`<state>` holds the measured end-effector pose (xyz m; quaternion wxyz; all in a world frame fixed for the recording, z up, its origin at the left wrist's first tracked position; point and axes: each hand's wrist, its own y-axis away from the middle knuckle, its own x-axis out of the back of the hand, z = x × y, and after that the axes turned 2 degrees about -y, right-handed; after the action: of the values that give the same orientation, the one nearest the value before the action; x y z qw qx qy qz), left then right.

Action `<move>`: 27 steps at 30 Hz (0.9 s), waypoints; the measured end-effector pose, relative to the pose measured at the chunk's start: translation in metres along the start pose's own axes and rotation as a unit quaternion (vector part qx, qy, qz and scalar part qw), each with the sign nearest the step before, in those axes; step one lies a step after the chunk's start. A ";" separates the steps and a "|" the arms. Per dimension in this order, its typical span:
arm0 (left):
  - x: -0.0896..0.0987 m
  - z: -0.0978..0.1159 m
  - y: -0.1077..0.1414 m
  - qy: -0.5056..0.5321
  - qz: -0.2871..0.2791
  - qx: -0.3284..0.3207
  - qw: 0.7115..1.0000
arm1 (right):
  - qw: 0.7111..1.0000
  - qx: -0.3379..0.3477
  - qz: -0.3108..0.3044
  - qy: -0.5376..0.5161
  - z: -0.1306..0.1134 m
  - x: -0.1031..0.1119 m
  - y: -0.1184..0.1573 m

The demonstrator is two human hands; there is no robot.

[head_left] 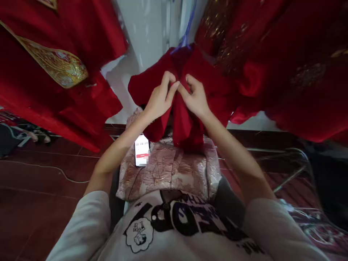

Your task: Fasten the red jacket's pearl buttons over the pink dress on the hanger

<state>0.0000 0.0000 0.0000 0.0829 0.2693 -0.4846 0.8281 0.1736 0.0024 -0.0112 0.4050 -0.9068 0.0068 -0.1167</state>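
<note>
A red jacket [152, 78] hangs in front of me from a blue hanger [185, 38]. At its front opening, just below the collar, my left hand [162, 95] pinches the fabric edge between thumb and forefinger. My right hand [196, 96] meets it from the other side, its fingers bent and closed on the jacket's opposite edge. The fingertips of both hands touch or nearly touch. Any small fastener between them is too small to make out. Below the hands, the front panels of the jacket hang apart.
Shiny pink quilted fabric [174, 174] lies over my lap, with a lit phone [141, 150] on its left side. Red garments with gold embroidery [63, 67] hang at left, and more sequined red garments [285, 72] at right. A metal rack frame [301, 154] stands lower right. A cable [58, 169] crosses the tiled floor.
</note>
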 end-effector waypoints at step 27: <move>-0.020 -0.028 0.027 0.057 -0.058 0.102 0.991 | 0.990 -0.082 0.002 -0.116 0.013 0.003 0.039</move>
<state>-0.0041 0.0120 -0.0420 0.1306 0.2566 -0.3759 0.8808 0.1822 -0.0147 -0.0478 0.3271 -0.9445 -0.0290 -0.0088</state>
